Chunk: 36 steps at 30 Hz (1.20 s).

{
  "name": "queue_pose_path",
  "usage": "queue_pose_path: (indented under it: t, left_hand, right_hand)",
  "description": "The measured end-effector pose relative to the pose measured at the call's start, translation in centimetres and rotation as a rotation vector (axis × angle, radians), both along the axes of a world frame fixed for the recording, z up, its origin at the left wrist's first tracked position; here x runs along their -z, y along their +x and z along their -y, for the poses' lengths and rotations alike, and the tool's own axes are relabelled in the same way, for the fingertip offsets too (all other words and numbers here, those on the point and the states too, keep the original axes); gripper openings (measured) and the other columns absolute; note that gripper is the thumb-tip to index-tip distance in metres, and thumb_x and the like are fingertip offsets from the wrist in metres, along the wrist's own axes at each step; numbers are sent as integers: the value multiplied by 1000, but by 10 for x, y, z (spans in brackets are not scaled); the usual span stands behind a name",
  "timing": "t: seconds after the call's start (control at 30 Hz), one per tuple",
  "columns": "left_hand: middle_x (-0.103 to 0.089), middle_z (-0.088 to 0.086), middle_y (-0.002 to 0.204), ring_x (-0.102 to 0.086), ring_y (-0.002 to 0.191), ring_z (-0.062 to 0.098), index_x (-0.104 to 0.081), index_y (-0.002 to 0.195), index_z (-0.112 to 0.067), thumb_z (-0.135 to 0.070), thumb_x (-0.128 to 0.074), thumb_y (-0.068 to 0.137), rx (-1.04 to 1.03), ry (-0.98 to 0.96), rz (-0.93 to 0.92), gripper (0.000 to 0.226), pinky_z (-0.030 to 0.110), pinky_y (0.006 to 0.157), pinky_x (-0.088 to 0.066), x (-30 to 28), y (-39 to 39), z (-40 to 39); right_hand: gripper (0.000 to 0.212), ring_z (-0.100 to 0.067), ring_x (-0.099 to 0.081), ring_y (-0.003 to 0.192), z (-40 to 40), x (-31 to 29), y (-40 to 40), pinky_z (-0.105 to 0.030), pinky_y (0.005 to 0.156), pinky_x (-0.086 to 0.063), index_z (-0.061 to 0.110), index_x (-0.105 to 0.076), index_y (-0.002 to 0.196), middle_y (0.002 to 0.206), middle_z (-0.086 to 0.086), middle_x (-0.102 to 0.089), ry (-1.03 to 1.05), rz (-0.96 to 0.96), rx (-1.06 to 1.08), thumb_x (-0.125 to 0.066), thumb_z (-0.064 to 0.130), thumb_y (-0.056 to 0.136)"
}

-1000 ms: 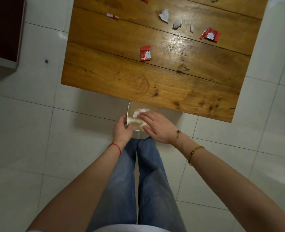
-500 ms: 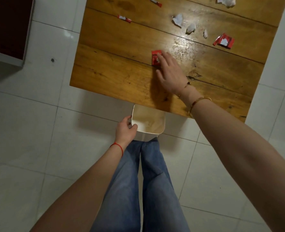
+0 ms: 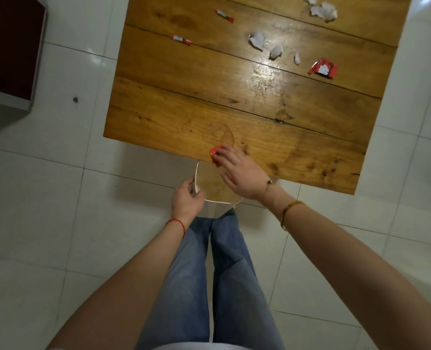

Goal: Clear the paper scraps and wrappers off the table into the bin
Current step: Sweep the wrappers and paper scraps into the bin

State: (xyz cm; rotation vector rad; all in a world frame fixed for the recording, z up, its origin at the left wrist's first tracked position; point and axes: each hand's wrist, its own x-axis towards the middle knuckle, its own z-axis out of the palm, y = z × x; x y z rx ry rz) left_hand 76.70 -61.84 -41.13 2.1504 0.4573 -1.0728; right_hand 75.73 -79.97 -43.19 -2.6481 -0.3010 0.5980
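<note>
Red wrapper [image 3: 215, 155] sits right at the near table [image 3: 174, 114] edge, over the white bin [image 3: 210, 209], pinned flat under the right hand [image 3: 239, 173], fingers spread; left hand [image 3: 185, 200] grips the bin's rim; more paper scraps [image 3: 276, 51] and wrappers [image 3: 323, 68] lie farther back

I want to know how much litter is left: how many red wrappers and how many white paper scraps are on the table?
Red wrappers: 4
White paper scraps: 4, the far one a cluster
Total: 8
</note>
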Motion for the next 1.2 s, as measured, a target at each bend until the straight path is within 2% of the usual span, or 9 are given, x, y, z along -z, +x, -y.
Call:
queue_pose_path:
  t: [0.1, 0.2, 0.43, 0.67, 0.87, 0.93, 1.07, 1.1, 1.2]
  left_hand:
    - [-68, 12, 115, -59, 87, 17, -54, 131, -9, -16, -58, 88, 20, 17, -13, 44, 24, 73, -41, -4, -2, 1]
    - [-68, 12, 116, -59, 89, 19, -54, 131, -9, -17, -58, 88, 31, 28, -26, 44, 24, 73, -40, -11, -6, 0]
    - [-66, 10, 120, -64, 103, 26, -51, 134, -15, -19, -60, 85, 88, 4, -25, 50, 28, 79, -48, -52, -17, -3]
    - [-62, 7, 125, -59, 95, 17, -49, 136, -16, -16, -62, 84, 159, -104, 52, 53, 35, 88, -53, -127, -15, 7]
    - [-55, 8, 137, -54, 123, 25, -48, 136, -15, -20, -67, 84, 307, -170, 134, 56, 43, 100, -48, -181, -12, 23]
    - [-53, 10, 140, -53, 124, 25, -46, 138, -13, -21, -68, 85, 357, -185, 141, 58, 35, 96, -48, -194, -13, 32]
    - [-54, 10, 138, -57, 106, 19, -44, 140, -15, -23, -66, 87, 479, -205, 161, 58, 18, 64, -45, -216, -19, 56]
    - [-54, 10, 136, -57, 101, 18, -44, 140, -16, -23, -65, 88, 493, -213, 153, 57, 19, 63, -46, -221, -22, 64]
    - [-57, 9, 133, -58, 98, 18, -47, 138, -18, -25, -65, 87, 529, -229, 136, 55, 28, 73, -53, -236, -34, 91]
  right_hand:
    - [47, -28, -34, 138, -11, 0, -29, -39, 120, -15, 7, -45, 138, 139, -13, -49, 50, -30, -28, -38, 30, 97]
    - [43, -30, -44, 129, -16, -5, -51, -39, 115, -25, 6, -53, 129, 130, -13, -56, 82, -31, 31, -38, 31, 97]
    - [42, -22, -47, 121, -6, -47, -75, -32, 105, -35, 10, -50, 132, 129, -8, -55, 74, 82, 414, -49, 28, 95]
    - [43, -18, -43, 127, 0, -121, -115, -37, 110, -36, 13, -48, 135, 134, -4, -52, 76, 135, 725, -52, 27, 94]
    - [43, -15, -37, 134, -3, -185, -154, -31, 114, -28, 15, -45, 139, 142, -3, -47, 124, 196, 999, -49, 26, 97]
    - [43, -15, -39, 132, -3, -199, -168, -33, 113, -32, 13, -46, 138, 139, -4, -50, 118, 226, 1087, -49, 25, 97]
    - [41, -16, -44, 127, 3, -218, -192, -30, 109, -36, 12, -48, 136, 134, -5, -53, 126, 279, 1233, -50, 23, 97]
    - [40, -15, -44, 126, 6, -222, -199, -28, 108, -36, 12, -48, 135, 133, -5, -54, 125, 286, 1260, -50, 23, 97]
    - [37, -17, -45, 124, 19, -230, -220, -22, 104, -31, 13, -50, 133, 132, -6, -55, 107, 299, 1323, -49, 22, 98]
